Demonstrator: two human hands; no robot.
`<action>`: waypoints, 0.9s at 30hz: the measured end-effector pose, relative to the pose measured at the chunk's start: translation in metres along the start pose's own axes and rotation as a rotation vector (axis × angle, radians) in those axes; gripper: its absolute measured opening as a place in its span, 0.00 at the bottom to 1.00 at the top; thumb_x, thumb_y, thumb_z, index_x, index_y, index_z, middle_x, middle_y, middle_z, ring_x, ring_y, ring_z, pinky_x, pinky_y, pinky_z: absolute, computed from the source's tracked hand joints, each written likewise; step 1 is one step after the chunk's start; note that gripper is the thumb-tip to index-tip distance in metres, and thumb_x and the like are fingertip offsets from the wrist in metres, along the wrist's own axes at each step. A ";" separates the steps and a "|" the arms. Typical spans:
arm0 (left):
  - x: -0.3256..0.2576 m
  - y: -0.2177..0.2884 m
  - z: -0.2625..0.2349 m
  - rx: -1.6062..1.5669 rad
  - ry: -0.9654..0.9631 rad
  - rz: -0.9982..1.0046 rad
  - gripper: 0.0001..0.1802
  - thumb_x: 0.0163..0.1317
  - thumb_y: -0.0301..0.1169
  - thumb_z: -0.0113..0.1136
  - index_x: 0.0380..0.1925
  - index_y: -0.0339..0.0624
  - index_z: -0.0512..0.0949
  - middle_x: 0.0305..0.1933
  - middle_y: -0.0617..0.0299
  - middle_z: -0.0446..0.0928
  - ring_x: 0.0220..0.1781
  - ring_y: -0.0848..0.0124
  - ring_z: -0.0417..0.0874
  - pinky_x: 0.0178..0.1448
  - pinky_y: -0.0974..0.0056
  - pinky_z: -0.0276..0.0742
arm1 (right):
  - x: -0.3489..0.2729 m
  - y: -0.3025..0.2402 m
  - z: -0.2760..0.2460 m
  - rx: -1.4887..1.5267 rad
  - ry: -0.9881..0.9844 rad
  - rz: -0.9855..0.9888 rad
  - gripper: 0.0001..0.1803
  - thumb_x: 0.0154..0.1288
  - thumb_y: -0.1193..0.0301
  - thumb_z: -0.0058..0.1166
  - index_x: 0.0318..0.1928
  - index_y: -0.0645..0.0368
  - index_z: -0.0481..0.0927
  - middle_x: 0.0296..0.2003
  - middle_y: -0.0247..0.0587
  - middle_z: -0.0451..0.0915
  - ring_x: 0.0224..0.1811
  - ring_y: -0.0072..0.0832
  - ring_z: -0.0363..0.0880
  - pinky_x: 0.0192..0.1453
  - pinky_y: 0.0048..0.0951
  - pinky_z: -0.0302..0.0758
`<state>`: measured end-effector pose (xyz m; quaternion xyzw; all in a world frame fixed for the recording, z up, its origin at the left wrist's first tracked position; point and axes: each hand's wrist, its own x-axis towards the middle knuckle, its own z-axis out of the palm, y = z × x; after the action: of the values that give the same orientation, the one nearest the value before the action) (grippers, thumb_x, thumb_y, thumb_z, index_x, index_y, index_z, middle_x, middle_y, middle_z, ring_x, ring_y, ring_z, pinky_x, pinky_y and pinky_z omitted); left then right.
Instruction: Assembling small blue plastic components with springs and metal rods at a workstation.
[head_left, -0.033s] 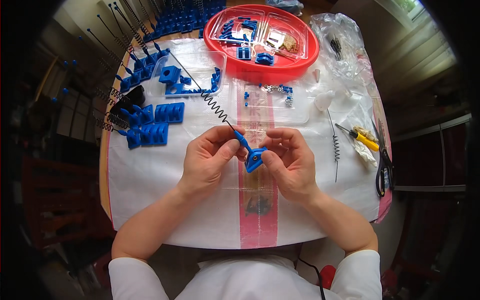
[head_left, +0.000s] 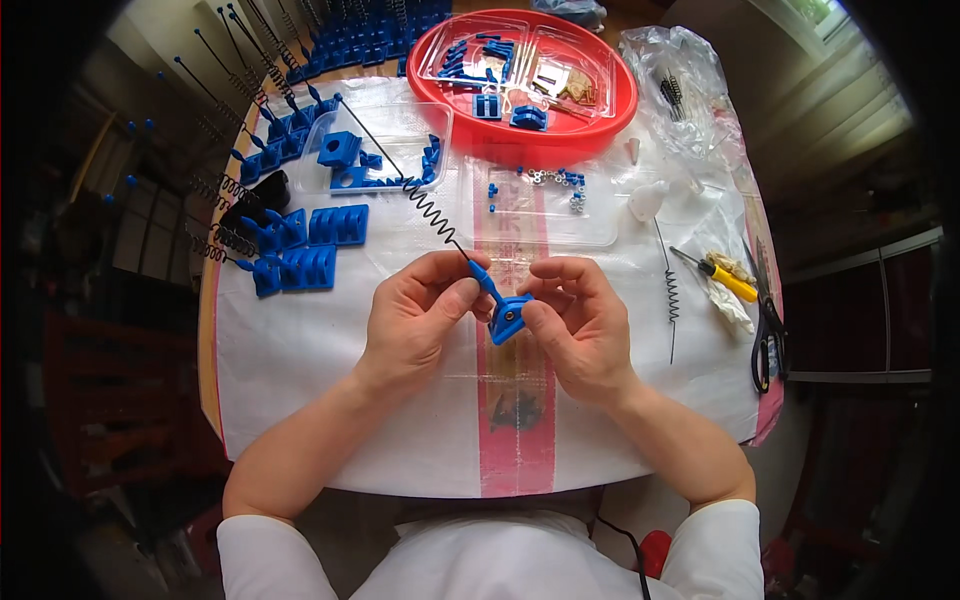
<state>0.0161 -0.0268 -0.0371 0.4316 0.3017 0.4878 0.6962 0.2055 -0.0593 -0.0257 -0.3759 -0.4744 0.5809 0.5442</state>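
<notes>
Between my hands is a blue plastic bracket [head_left: 508, 320] with a jointed blue arm and a small round fastener in its side. A black coiled spring wire [head_left: 428, 213] rises from the arm's socket, slanting up and left to a small blue tip. My left hand [head_left: 425, 310] pinches the blue socket between thumb and fingers. With thumb and fingers, my right hand [head_left: 580, 325] grips the bracket's right side; part of the bracket is hidden behind that thumb.
Finished-looking blue pieces with springs [head_left: 270, 265] stand at left. Behind are a clear plastic box [head_left: 440, 115] of blue parts and a red basin [head_left: 622, 105]. Small nuts [head_left: 577, 203] lie mid-table. At right are a loose spring wire [head_left: 672, 290], yellow screwdriver [head_left: 735, 284] and black scissors [head_left: 765, 345].
</notes>
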 end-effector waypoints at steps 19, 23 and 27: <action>-0.004 0.008 0.012 0.111 -0.048 -0.034 0.20 0.65 0.24 0.55 0.58 0.32 0.73 0.44 0.63 0.79 0.45 0.78 0.78 0.53 0.70 0.76 | -0.004 0.015 -0.004 -0.387 -0.024 -0.279 0.25 0.51 0.73 0.75 0.47 0.63 0.75 0.39 0.40 0.79 0.41 0.24 0.82 0.44 0.25 0.81; -0.002 0.004 0.008 0.102 -0.050 -0.066 0.21 0.66 0.24 0.55 0.59 0.32 0.72 0.43 0.62 0.79 0.45 0.76 0.80 0.54 0.69 0.76 | -0.002 0.013 -0.004 -0.409 -0.044 -0.380 0.23 0.53 0.70 0.74 0.45 0.62 0.76 0.37 0.39 0.80 0.38 0.25 0.82 0.42 0.25 0.80; -0.002 0.005 0.006 0.004 -0.080 -0.108 0.21 0.66 0.25 0.55 0.59 0.31 0.71 0.43 0.60 0.79 0.46 0.75 0.80 0.54 0.68 0.77 | -0.004 0.007 -0.003 -0.418 -0.025 -0.358 0.16 0.60 0.70 0.68 0.44 0.62 0.77 0.34 0.39 0.80 0.36 0.25 0.82 0.40 0.25 0.79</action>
<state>0.0185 -0.0295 -0.0303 0.4353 0.2976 0.4314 0.7321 0.2074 -0.0629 -0.0335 -0.3828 -0.6495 0.3697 0.5430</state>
